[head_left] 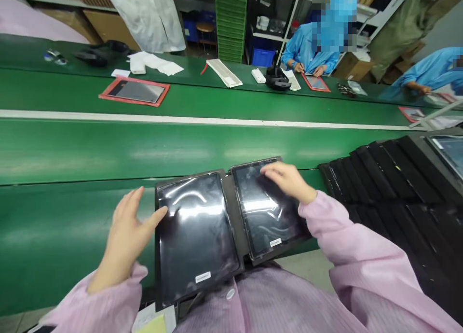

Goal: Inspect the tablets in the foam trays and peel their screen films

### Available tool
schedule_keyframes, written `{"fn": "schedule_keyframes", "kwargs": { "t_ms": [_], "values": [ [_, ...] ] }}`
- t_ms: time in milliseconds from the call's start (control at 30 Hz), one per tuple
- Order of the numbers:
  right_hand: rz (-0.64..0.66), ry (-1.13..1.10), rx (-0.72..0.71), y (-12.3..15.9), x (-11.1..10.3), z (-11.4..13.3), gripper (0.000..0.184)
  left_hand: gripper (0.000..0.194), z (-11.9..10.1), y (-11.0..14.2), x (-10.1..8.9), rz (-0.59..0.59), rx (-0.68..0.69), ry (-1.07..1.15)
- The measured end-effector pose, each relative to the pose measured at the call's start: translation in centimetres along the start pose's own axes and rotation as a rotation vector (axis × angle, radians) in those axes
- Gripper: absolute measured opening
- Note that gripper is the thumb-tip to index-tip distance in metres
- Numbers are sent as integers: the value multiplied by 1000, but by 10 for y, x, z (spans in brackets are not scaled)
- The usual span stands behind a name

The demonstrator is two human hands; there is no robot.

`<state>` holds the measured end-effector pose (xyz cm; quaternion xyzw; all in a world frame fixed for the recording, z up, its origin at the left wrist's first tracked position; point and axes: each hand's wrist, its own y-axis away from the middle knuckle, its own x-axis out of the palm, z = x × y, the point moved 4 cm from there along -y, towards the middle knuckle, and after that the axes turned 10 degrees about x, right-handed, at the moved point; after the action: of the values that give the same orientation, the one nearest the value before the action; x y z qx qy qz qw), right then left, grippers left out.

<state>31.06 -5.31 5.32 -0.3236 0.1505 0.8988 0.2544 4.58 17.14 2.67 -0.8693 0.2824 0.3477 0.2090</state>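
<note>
Two dark glossy flat screens lie side by side in front of me, the left screen point(193, 236) and the right screen point(260, 207), each on black backing with a small white label near its lower edge. Clear film on them reflects the light. My left hand point(130, 227) is open beside the left screen, fingers apart, its thumb tip at that screen's left edge. Over the upper part of the right screen is my right hand point(287, 179), fingers stretched out and nothing visible in them. Whether those fingertips press on the film I cannot tell.
Black sleeves or trays point(390, 173) are stacked in rows at the right. A green conveyor belt point(202, 147) runs across, with a white rail point(217, 120) beyond it. A red-edged panel point(135, 90) lies past the rail. Co-workers in blue point(307, 43) handle panels opposite.
</note>
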Motion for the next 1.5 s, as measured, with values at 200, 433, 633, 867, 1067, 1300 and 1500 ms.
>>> {"fn": "schedule_keyframes", "kwargs": {
  "t_ms": [200,433,633,867,1067,1300,1500],
  "values": [
    [-217,99,250,-23,-40,-64,28,11,-129,83,61,357,960,-16],
    [-221,-192,224,31,-38,-82,30,16,-147,114,121,509,1107,-215],
    [-233,-300,251,66,-42,-92,30,18,-140,103,109,497,1158,-225],
    [-220,-338,284,87,-28,-101,31,18,-144,109,109,525,1311,-306],
    [-224,-407,323,97,-23,-107,30,25,-139,82,100,416,1133,-234],
    [-351,-659,398,109,-28,-107,22,19,-68,31,47,-303,-438,446],
    [-161,-964,411,98,-13,-91,22,27,-83,57,54,-388,-572,800]
  ]
}}
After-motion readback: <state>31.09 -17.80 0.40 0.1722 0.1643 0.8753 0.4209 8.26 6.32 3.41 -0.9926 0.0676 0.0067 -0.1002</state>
